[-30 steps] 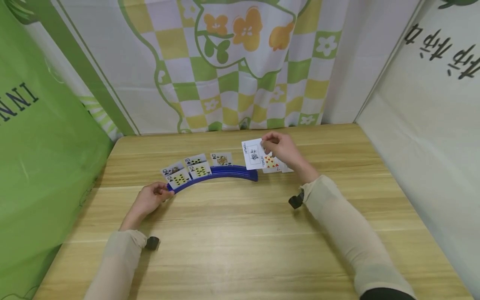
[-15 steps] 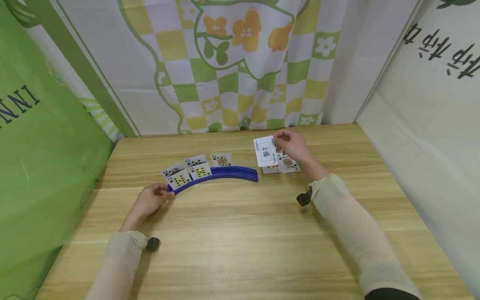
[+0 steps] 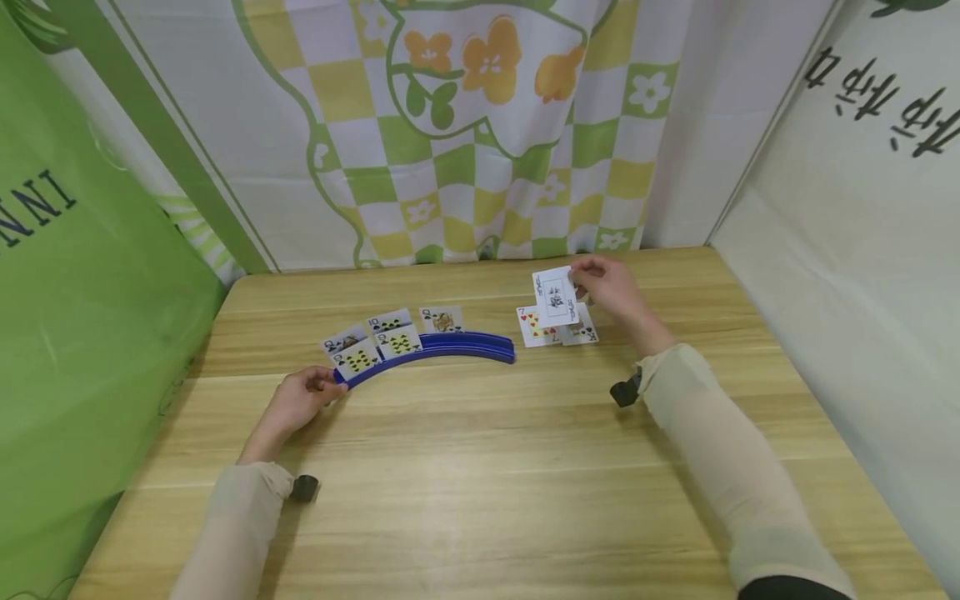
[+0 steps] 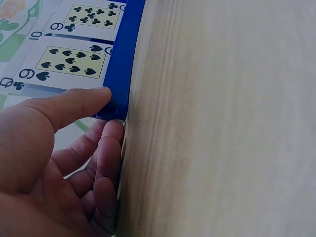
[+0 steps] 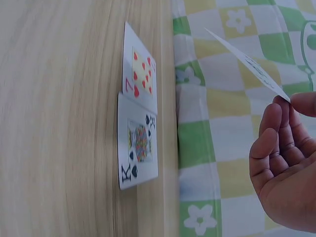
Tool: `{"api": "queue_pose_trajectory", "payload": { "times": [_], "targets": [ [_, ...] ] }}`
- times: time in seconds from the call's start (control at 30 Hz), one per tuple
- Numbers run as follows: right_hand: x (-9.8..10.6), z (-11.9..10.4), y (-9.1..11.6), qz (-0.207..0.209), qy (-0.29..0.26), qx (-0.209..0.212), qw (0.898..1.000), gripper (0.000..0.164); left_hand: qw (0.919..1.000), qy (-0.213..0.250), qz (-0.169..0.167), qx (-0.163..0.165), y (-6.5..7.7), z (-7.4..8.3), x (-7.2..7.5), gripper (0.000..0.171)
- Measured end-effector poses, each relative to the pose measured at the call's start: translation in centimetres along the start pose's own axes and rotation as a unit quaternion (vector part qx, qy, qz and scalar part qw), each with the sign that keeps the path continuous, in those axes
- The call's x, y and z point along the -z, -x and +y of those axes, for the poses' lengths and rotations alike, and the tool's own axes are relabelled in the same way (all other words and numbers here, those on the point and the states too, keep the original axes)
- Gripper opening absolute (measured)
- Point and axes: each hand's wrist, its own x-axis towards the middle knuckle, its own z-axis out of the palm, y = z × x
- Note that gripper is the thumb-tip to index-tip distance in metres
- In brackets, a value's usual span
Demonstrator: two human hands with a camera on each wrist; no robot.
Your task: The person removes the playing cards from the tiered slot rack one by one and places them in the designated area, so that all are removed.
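Right hand (image 3: 611,287) grasping the joker (image 3: 556,296), left hand (image 3: 298,400) pinching the blue card holder (image 3: 472,342).
On my feeds the right grip has the joker at its edge, raised clear of the bench (image 3: 480,500) near the far edge; below it the seven of hearts (image 5: 140,74) and king of spades (image 5: 138,143) lie face up. Left grip is on the holder's end nearest the bench's left edge; five cards (image 3: 400,342) stand in the holder.

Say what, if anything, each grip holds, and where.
Right grip: joker card, by its upper right corner (head view). Left grip: blue rack, by its left end.
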Motion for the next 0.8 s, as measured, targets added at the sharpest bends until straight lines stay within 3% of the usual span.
{"api": "queue_pose_trajectory", "payload": {
  "times": [0.23,0.8],
  "targets": [
    [1.0,1.1,-0.5,0.021,-0.014,-0.017,1.000,0.030,1.0000,-0.002,0.000,0.002,0.0,0.0,0.0,0.045],
    [3.0,2.5,-1.1,0.047,0.024,-0.049,0.997,0.032,1.0000,0.002,0.002,0.005,-0.1,-0.1,-0.1,0.044]
  ]
}}
